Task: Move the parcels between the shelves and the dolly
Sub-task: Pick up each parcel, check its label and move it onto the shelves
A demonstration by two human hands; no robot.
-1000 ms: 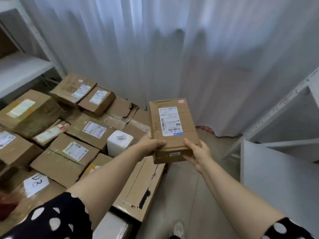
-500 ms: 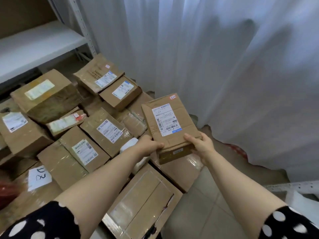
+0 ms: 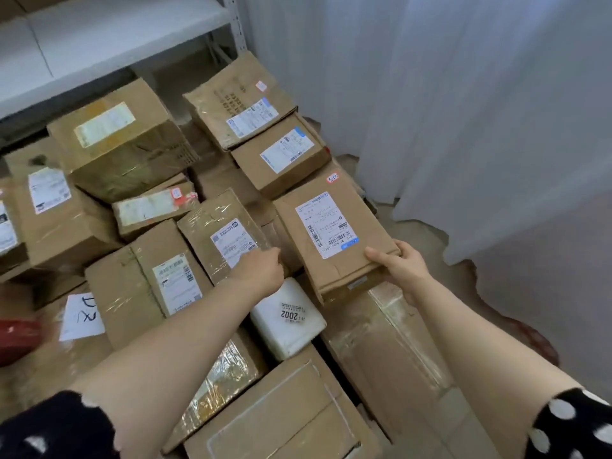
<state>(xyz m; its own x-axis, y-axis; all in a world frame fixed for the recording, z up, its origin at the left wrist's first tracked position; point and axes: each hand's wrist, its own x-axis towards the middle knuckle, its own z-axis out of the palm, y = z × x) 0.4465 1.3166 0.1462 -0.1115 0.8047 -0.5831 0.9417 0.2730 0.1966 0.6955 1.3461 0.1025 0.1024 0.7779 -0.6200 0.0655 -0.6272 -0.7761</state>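
A flat brown parcel (image 3: 334, 233) with a white shipping label lies tilted on the pile of parcels, its near end raised. My right hand (image 3: 400, 266) grips its near right corner, thumb on top. My left hand (image 3: 261, 270) is just left of the parcel, over a taped box (image 3: 222, 233), off the parcel with fingers loosely curled and nothing held. The dolly is hidden under the pile.
Several taped cardboard parcels fill the left and centre. A white wrapped parcel (image 3: 288, 319) lies below the flat one. A white metal shelf (image 3: 116, 44) stands at the upper left. White curtain (image 3: 463, 111) hangs at the right above bare floor (image 3: 536, 276).
The parcel went down and left from mid-air onto the pile. My left hand came off its near left corner; my right hand kept its grip. The view swung left and down.
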